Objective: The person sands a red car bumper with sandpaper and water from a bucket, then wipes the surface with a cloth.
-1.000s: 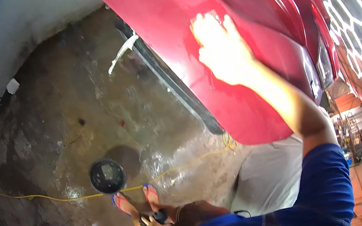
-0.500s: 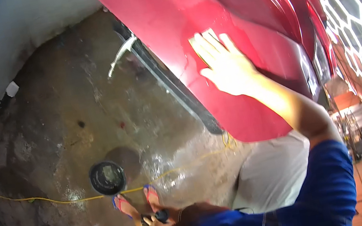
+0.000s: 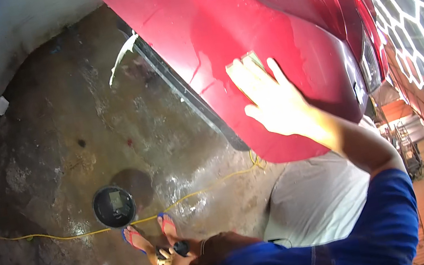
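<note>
My right hand lies on the red car body panel, fingers stretched and thumb apart. Under its fingers it presses a pale yellow sheet, apparently folded sandpaper, whose edges show past the fingertips. Around it the panel is wet, with a darker film of water and streaks running toward the lower edge. Low down near my legs, my left hand is closed round a black object with a rounded end; most of it is hidden, so its kind cannot be made out.
A black bucket holding water and a rectangular piece stands by my feet. A yellow hose or cord crosses the wet floor. White tape hangs off the dark sill. A light grey cover lies right of my legs; hexagonal lights glow at right.
My right hand has slid nearer to me along the panel with the yellow sheet. The wet patch beyond it looks larger, with fresh streaks. My left hand keeps its grip; the whole view has shifted slightly.
</note>
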A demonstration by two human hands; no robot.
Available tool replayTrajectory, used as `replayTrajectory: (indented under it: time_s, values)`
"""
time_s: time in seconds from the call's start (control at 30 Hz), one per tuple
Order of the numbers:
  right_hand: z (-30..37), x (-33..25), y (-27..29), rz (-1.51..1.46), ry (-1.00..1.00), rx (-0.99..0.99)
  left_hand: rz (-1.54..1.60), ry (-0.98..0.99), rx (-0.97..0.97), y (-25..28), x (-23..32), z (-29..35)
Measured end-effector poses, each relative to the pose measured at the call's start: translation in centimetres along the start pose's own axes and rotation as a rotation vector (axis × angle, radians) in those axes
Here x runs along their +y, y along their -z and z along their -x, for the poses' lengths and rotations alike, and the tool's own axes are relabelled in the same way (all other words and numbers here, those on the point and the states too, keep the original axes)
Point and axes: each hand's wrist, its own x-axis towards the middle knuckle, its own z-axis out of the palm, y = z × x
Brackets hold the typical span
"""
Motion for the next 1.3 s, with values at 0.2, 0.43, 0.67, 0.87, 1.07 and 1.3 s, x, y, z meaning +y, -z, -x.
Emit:
replayTrajectory:
  time_s: [0.2,0.43,0.67,0.87,1.07,1.3]
  values:
    - [4.4,0.0,-2.9,-0.076,0.066,0.005,0.298,0.018,-0.171,1.5,2.3,-2.7]
    - [10.2,1.1,-5.9,0.147,-0.4,-0.19,0.249,0.027,-0.197,2.0,5.9,0.9]
    - [16.9,-2.9,-6.0,-0.213,-0.194,-0.27,0.067,-0.047,-0.049,-0.4,2.1,-1.3]
    - [9.0,-0.3,-4.4,-0.243,-0.088,-0.008,-0.139,0.087,0.081,1.2,2.9,1.7]
    - [-5.6,2.0,-2.3,-0.072,-0.007,0.301,-0.135,0.101,-0.098,3.2,4.5,2.4]
    - [12.4,-1.7,-4.5,-0.364,-0.107,-0.102,0.196,-0.129,-0.036,0.8,0.7,-0.7]
